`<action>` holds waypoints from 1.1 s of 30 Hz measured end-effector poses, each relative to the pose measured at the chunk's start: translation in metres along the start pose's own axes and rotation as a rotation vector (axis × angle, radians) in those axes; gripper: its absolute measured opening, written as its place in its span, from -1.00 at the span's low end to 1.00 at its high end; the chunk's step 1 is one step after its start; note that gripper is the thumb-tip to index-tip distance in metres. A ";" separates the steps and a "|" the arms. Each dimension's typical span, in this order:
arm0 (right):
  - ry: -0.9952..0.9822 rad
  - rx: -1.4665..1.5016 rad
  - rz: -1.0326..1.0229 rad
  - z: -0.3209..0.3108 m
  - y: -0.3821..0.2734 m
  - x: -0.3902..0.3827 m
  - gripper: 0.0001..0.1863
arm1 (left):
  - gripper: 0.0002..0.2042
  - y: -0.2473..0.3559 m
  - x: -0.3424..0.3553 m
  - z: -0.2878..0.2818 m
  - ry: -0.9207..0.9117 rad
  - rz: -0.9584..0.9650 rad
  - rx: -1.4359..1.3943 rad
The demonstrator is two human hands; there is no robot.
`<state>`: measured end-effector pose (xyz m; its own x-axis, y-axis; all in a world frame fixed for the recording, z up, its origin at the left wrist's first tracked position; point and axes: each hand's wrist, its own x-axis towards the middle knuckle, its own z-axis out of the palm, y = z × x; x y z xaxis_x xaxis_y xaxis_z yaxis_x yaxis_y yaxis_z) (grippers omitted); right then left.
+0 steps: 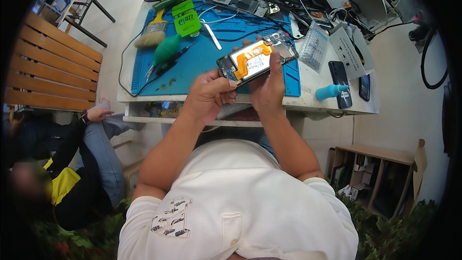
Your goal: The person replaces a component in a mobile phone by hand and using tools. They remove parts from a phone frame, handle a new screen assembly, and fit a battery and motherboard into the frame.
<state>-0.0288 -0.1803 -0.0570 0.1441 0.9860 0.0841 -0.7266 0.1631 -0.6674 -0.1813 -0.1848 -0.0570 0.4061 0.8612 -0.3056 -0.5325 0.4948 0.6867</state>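
Note:
Over the near part of a blue repair mat (192,79), I hold an opened smartphone (256,60) tilted in both hands. Its back is off, so a white battery, an orange flex cable and a bare circuit board at the far right end show. My left hand (210,92) pinches the phone's lower left corner between thumb and bent fingers. My right hand (270,84) supports it from beneath, with the thumb on its right side near the board. Part of my right fingers is hidden behind the phone.
On the mat lie a wide brush (153,34), a green air blower (167,49), a green box (186,19) and white tweezers (211,36). Phone parts (238,1) and cables crowd the back. At right are bubble wrap (314,48), a teal bottle (331,91) and phones (340,79). A person (72,173) sits left.

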 end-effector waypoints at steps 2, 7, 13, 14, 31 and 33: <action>0.032 0.076 -0.012 0.007 0.004 0.005 -0.25 | -0.74 -0.003 -0.004 0.007 0.017 -0.037 0.003; 0.021 0.242 0.098 0.005 -0.002 0.019 -0.20 | -0.64 -0.009 -0.025 -0.021 0.079 0.230 0.857; -0.011 0.215 0.376 -0.001 -0.011 0.022 -0.17 | -0.59 0.032 -0.013 0.006 -0.198 1.233 1.337; -0.008 0.197 0.385 0.000 -0.010 0.022 -0.18 | -0.60 0.036 -0.008 0.009 -0.252 1.251 1.376; 0.075 0.129 0.467 0.017 -0.016 0.016 -0.27 | -0.64 0.034 0.012 0.014 -0.410 1.312 1.340; 0.053 0.151 0.469 0.013 -0.014 0.016 -0.26 | -0.64 0.034 0.012 0.015 -0.408 1.319 1.342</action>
<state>-0.0250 -0.1660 -0.0370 -0.1906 0.9518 -0.2402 -0.8100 -0.2907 -0.5094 -0.1835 -0.1597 -0.0276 0.5138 0.3860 0.7662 0.1508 -0.9198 0.3623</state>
